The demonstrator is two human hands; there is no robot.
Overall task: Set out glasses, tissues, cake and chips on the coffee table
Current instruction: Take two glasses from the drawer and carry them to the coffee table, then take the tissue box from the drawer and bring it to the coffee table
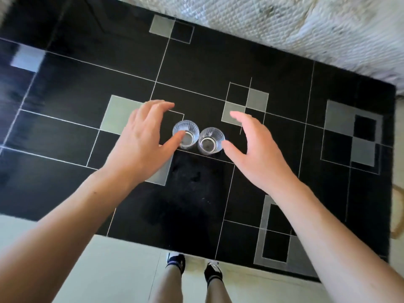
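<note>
— Table (284, 68) first: black glass top with grey squares and white lines, its far edge against a pale quilted cover (284, 22). Which step is this?

— The glasses, I'd judge. Both hands hang over the middle of the table, spread and holding nothing.

— Where exactly?

— The left hand (142, 136) has its thumb at the left glass (185, 134); whether it touches, I cannot tell. The right hand (253, 147) is cupped just beside the right glass (211, 141). The glasses stand upright, side by side, about touching.

— Next?

— Probably fetching tissues, cake and chips; none are in view.
</note>
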